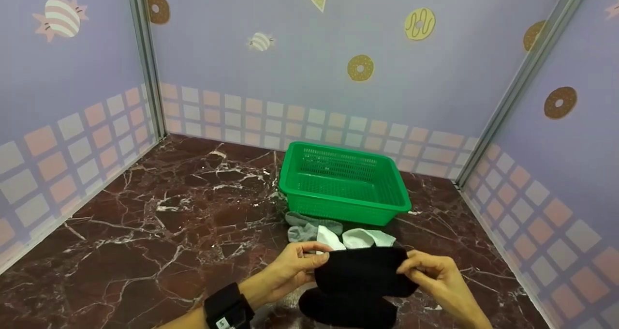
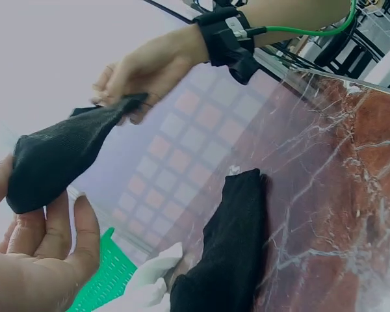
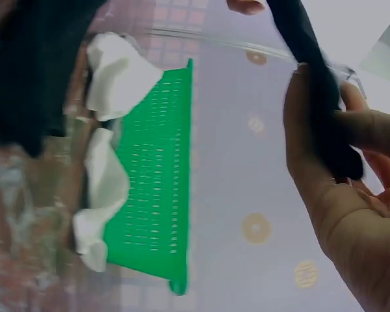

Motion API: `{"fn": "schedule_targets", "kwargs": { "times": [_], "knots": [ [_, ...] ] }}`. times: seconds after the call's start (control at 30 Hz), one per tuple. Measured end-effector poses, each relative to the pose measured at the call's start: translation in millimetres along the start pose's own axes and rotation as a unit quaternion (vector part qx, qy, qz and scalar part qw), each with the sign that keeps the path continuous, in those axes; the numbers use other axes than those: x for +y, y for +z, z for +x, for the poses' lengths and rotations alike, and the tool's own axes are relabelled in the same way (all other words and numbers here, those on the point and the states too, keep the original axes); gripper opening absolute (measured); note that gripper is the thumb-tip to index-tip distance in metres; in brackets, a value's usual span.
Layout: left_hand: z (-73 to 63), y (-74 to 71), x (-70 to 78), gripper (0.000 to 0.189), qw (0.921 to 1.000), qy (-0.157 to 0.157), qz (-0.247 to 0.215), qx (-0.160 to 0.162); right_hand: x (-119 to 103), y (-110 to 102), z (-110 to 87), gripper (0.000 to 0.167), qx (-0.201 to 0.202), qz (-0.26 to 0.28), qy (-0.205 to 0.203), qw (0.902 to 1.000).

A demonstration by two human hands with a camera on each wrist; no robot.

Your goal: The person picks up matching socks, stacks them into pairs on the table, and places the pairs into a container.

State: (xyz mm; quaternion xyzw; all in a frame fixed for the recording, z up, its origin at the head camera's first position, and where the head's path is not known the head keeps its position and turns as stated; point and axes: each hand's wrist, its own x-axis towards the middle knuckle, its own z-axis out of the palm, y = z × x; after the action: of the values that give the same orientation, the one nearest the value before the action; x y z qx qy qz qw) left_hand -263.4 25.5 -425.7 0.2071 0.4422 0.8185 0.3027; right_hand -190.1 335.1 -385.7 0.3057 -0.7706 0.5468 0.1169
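A black sock [image 1: 362, 271] is stretched sideways above the table, held at both ends. My left hand [image 1: 296, 265] pinches one end between thumb and fingers; my right hand [image 1: 437, 275] grips the other. In the left wrist view the held sock [image 2: 58, 159] hangs between both hands, well off the surface. A second black sock [image 1: 348, 310] lies flat on the table below it, partly hidden in the head view. Just beyond the hands are a white sock [image 1: 330, 237], a white-and-grey sock [image 1: 360, 239] and grey socks [image 1: 307, 228].
A green plastic basket [image 1: 344, 207] with slotted walls stands behind the socks, near the back wall; nothing shows inside it. The dark red marble-patterned table [image 1: 193, 213] is enclosed by purple walls [image 1: 213, 43] on the left, back and right.
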Motion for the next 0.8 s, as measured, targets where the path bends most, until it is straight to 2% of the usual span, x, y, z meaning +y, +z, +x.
{"fn": "schedule_targets", "kwargs": {
  "times": [0.13, 0.23, 0.4, 0.53, 0.67, 0.8],
  "knots": [
    [-2.8, -6.4, 0.3, 0.023, 0.9996, 0.004, -0.001, 0.029, 11.8, 1.9, -7.6, 0.018, -0.029, 0.036, 0.043, 0.9980],
    [-5.3, -12.2, -1.3, 0.021, 0.9987, 0.003, 0.001, 0.051, 18.3, 2.5, -12.6, 0.021, -0.038, 0.056, 0.093, 0.9934],
    [-11.5, -20.5, -7.3, 0.021, 0.9969, -0.015, 0.025, 0.073, 29.6, 1.9, -17.3, 0.026, -0.061, 0.026, 0.174, 0.9825],
    [-17.2, -24.6, -12.6, 0.019, 0.9930, -0.035, 0.057, 0.097, 40.2, 2.8, -19.6, 0.033, -0.103, 0.031, 0.200, 0.9738],
    [-22.1, -27.0, -17.1, 0.015, 0.9856, -0.062, 0.094, 0.126, 49.2, 3.8, -22.8, 0.040, -0.143, 0.088, 0.227, 0.9592],
    [-25.8, -27.6, -19.8, 0.018, 0.9803, -0.076, 0.126, 0.132, 55.3, 4.6, -25.1, 0.043, -0.168, 0.119, 0.247, 0.9469]
  ]
}}
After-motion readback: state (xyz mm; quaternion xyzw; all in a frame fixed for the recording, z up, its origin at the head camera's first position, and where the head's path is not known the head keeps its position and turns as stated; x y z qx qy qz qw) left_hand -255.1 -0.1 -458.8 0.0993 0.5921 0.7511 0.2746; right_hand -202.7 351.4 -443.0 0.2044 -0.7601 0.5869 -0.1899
